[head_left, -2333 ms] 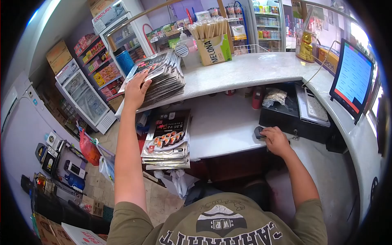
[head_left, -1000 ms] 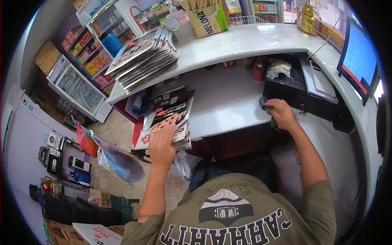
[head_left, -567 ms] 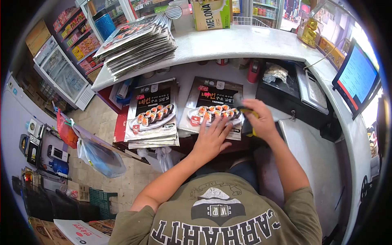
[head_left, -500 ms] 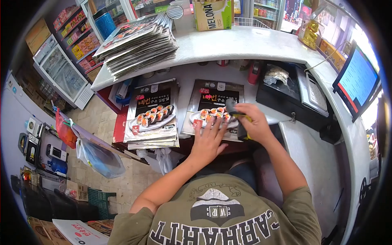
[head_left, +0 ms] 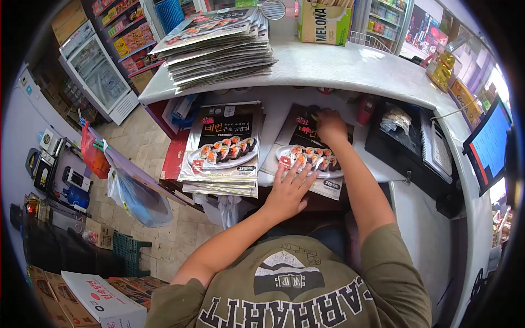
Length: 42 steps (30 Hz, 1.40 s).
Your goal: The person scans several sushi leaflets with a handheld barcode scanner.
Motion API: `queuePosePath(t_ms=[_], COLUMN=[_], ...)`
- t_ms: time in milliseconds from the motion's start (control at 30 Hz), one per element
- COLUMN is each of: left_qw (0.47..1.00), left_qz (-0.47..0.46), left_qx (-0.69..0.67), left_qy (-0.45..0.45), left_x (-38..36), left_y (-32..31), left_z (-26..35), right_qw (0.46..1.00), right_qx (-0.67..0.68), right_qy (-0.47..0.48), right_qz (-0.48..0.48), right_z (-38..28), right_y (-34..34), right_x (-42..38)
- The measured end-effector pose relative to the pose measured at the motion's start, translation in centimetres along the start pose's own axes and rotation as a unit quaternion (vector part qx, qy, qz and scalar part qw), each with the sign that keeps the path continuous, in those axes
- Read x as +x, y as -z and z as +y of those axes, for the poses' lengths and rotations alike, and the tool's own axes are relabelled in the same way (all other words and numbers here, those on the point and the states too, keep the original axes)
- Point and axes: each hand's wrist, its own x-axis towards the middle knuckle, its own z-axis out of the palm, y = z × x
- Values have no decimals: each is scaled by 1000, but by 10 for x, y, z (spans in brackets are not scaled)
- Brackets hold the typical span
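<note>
A black seaweed packet (head_left: 285,136), printed with sushi rolls, lies tilted on the counter shelf before me. Spread flat, the fingers of my left hand (head_left: 288,191) press on its lower part, over the printed plate. My right hand (head_left: 331,128) is closed at the packet's upper right, its forearm crossing the right side. From its fingers juts a small dark end with some yellow, part of a black-and-yellow label gun (head_left: 313,112) mostly hidden by the hand. Left of this packet sits a stack of matching seaweed packets (head_left: 223,145).
A taller pile of packets (head_left: 219,60) stands on the raised white counter (head_left: 350,68), with a Melona box (head_left: 324,23) beside it. At right are a black cash drawer (head_left: 391,150), a pink device (head_left: 365,111) and a monitor (head_left: 488,145). Plastic bags (head_left: 136,197) hang at left.
My right hand, with the label gun, has moved up from the packet's lower right edge to its top. The packet has turned slightly. The view has shifted, so the scene sits further right.
</note>
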Motion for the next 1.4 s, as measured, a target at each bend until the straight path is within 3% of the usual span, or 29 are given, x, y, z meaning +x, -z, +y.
queuePosePath(t_ms=[33, 100, 167, 200, 233, 300, 333, 400, 433, 500, 567, 600, 633, 667, 700, 767, 833, 900, 967, 1000, 1033, 1100, 1133, 1167, 1233, 1300, 1333, 1400], left_qw=[1000, 1000, 1000, 1000, 1000, 1000, 1000, 999, 999, 999, 999, 999, 999, 999, 999, 999, 998, 999, 999, 999, 999, 999, 999, 999, 998, 998, 997, 998], left_qz=[-3, 6, 18, 14, 8, 3, -1, -4, -5, -2, 6, 6, -4, -7, -5, 2, 10, 0, 12, 25, 26, 40, 43, 41, 39, 61, 73, 56], left_qx=[2, 11, 22, 21, 18, 19, 27, 37, 39, 32, 33, 31, 41, 40, 42, 47, 56, 44, 33, 22, 22, 19, 22, 34, 45, 13, 2, 9], left_qy=[2, 3, 5, 3, 4, 0, -4, -13, -17, -10, -13, -11, -8, -6, -6, -10, -12, -2, 6, 9, 13, 6, 6, -1, -8, -14, -8, -7], left_x=[0, -2, 0, 0, -2, -2, -2, -1, -2, -1, 1, -3, -1, -3, -1, -2, -2, -6, -1, -1, -3, -3, -2, -3, -3, -4, -3, -5], left_y=[0, -7, -9, -8, -8, -6, -5, -4, -3, -5, -8, -10, -4, -5, -7, -8, -12, -18, -11, -8, -10, -13, -13, -14, -13, -14, -14, -13], left_z=[1, 1, -4, -4, -2, -2, -2, -2, -2, -2, -6, -4, -1, -1, -1, -1, -3, -5, -2, 0, 1, -1, -3, -2, -3, -3, -2, 0], right_qw=[999, 990, 937, 915, 913, 985, 984, 998, 997, 975, 914, 923, 968, 987, 994, 998, 991, 949, 979, 988, 988, 997, 992, 988, 945, 962, 983, 989], right_qx=[-16, 22, 163, 196, 197, 43, 44, -10, -8, 57, 215, 216, 142, 90, 105, 36, 74, 222, 132, 110, 110, 40, 62, 100, 191, 173, 123, 87], right_qy=[-32, 133, 300, 340, 342, 141, 142, -51, -54, 180, 307, 311, 174, 128, 4, -44, 108, 215, 146, 101, 105, -4, 82, 116, 261, 206, 125, 114], right_qz=[-24, -41, -78, -95, -100, -95, -95, -48, -45, -117, -155, -75, -114, -45, -13, 12, 13, -56, -52, 27, 24, 71, 72, 7, -46, -49, -56, -46], right_z=[-10, -44, -73, -70, -59, -28, -20, -9, -18, -40, -42, -21, -14, 20, 31, 33, 1, -13, 10, 30, 29, 27, 10, -7, -14, 5, 16, 16], right_y=[3, 2, 29, 27, 20, 6, 7, 8, 15, 28, 55, 32, 42, 14, 21, 23, 43, 67, 60, 49, 45, 42, 46, 54, 66, 62, 56, 37], right_x=[2, -9, -27, -23, -13, 12, 14, 14, 7, -21, -42, -41, -36, -29, -32, -44, -70, -92, -84, -82, -83, -87, -93, -102, -103, -86, -74, -73])
